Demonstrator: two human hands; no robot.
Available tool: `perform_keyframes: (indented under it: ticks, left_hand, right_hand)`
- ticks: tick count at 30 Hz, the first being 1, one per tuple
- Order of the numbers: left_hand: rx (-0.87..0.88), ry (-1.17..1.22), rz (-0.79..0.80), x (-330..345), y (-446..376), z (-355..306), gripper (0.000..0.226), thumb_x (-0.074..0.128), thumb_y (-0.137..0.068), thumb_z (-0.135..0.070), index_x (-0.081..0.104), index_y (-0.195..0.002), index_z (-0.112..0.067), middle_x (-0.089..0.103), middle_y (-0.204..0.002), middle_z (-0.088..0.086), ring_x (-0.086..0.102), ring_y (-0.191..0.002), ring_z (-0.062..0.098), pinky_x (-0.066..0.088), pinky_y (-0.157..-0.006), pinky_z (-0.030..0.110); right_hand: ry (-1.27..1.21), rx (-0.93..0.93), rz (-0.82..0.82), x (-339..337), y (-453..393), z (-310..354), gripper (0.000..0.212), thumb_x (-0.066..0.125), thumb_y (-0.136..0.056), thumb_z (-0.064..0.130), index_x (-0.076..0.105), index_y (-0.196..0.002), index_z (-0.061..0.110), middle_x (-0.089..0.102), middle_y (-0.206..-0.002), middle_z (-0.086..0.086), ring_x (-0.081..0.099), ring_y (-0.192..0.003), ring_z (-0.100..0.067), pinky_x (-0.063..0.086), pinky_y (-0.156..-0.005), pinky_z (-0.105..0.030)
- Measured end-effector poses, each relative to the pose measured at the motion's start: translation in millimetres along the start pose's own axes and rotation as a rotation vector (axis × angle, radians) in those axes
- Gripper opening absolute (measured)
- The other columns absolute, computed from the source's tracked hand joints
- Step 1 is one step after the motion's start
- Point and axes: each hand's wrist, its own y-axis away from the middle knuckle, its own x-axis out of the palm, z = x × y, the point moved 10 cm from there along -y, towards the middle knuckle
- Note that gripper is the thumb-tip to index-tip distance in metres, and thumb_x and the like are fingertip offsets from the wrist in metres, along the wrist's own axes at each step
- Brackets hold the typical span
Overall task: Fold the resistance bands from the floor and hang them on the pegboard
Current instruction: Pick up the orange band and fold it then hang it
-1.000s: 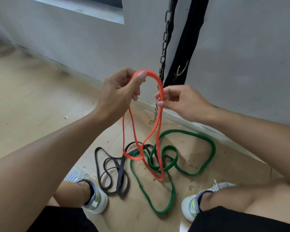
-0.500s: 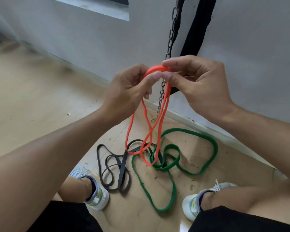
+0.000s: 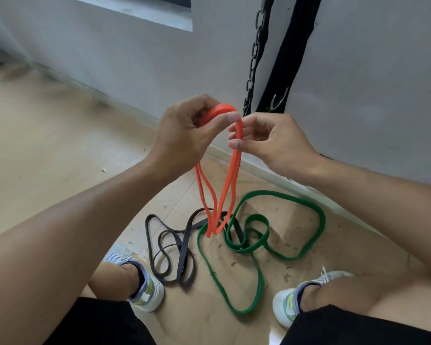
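An orange resistance band [image 3: 230,175] hangs doubled in front of me, its loops dangling down to just above the floor. My left hand [image 3: 184,135] grips the gathered top of the band, thumb pressed over it. My right hand [image 3: 271,138] pinches the right-hand strands just below the top between thumb and fingers. A green band [image 3: 284,255] lies sprawled in loops on the wooden floor beneath. A black band [image 3: 182,255] lies tangled to the left of it, partly crossing the green one. No pegboard is in view.
A grey wall [image 3: 371,70] stands close ahead with a black chain [image 3: 255,53] and a black strap [image 3: 289,53] with a metal hook hanging on it. My two shoes [image 3: 144,287] [image 3: 291,302] flank the bands. Small debris is scattered on the floor.
The band has been folded from a single long loop into a shorter doubled bundle. My right hand rose to the top, then slid down to pinch the right strands.
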Motion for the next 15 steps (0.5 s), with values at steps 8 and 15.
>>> perform_keyframes:
  ticks: [8,15]
  left_hand:
    - [-0.020,0.057,-0.085,-14.2,-9.7,4.3,0.044,0.081,-0.085,-0.030,0.058,-0.118,-0.012,0.068,-0.076,0.005,0.066,-0.068,0.020,0.053,-0.062,0.028]
    - [-0.059,0.120,-0.117,-8.9,-5.1,6.4,0.041,0.083,-0.084,-0.020,0.059,-0.117,-0.012,0.064,-0.080,0.000,0.065,-0.069,0.012,0.056,-0.066,0.027]
  right_hand:
    - [-0.019,0.002,-0.087,-20.4,-4.8,-5.7,0.022,0.083,-0.086,0.018,0.078,-0.107,0.024,0.078,-0.099,-0.004,0.076,-0.095,-0.024,0.064,-0.088,-0.038]
    - [-0.027,0.128,0.117,21.4,-4.1,-29.5,0.030,0.081,-0.089,0.019,0.077,-0.118,0.024,0.078,-0.099,0.002,0.075,-0.093,-0.011,0.062,-0.094,-0.034]
